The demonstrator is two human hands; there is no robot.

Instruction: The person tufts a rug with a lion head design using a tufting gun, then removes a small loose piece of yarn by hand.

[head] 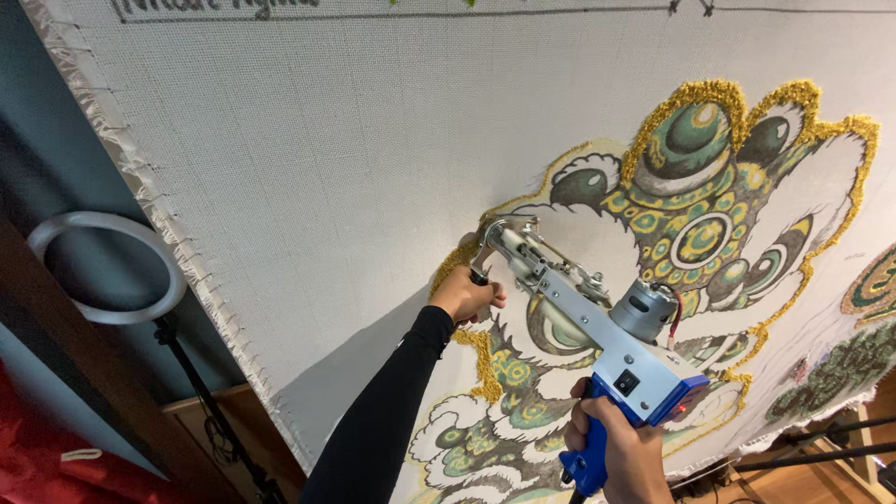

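Both hands clamp the tufting gun (597, 327) against the cloth (355, 168): left hand (467, 297) fisted on front handle, right hand (621, 453) wrapped round blue grip; tilting it may snag or tear the weave

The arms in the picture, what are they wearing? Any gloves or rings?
The left arm wears a snug, plain black long sleeve that ends at the wrist. The left hand is bare, with no glove. The right hand is bare too, and no sleeve shows on it in this view. No rings, watch or markings can be seen on either hand.
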